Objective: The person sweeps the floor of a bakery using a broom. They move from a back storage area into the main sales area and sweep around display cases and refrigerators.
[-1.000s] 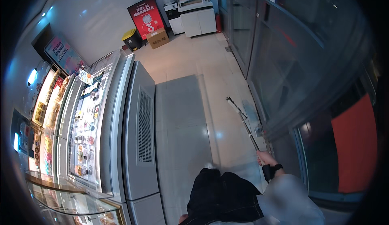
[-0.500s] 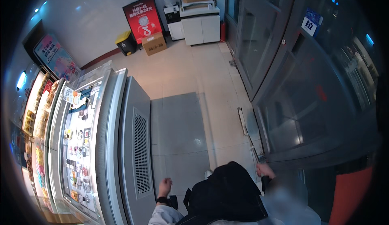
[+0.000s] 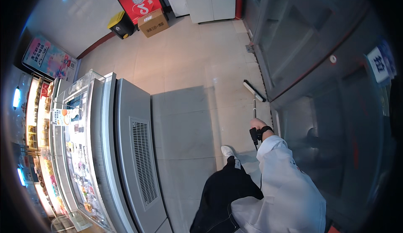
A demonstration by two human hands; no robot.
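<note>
My right hand (image 3: 260, 125) is closed round the pole of a long-handled broom (image 3: 254, 91) and reaches forward over the floor. The broom's narrow, straight head, white with dark edges, rests on the pale tiles beside the foot of the grey door; whether it is bristles or a rubber blade is too small to tell. A black strap (image 3: 264, 131) with a small dark device circles my right wrist, below a white sleeve (image 3: 285, 174). My left hand is out of the picture.
A lit glass display case (image 3: 79, 157) with a grey vented side (image 3: 145, 161) runs along the left. Grey framed doors (image 3: 319, 119) line the right. At the back are a yellow-lidded bin (image 3: 121, 25), a cardboard box (image 3: 153, 23), a red poster board (image 3: 138, 0) and a white cabinet (image 3: 210, 4).
My right hand and the broom have moved forward, the broom head sliding farther along the door foot. My left hand has left the view. The view has tilted down, and a white shoe shows more.
</note>
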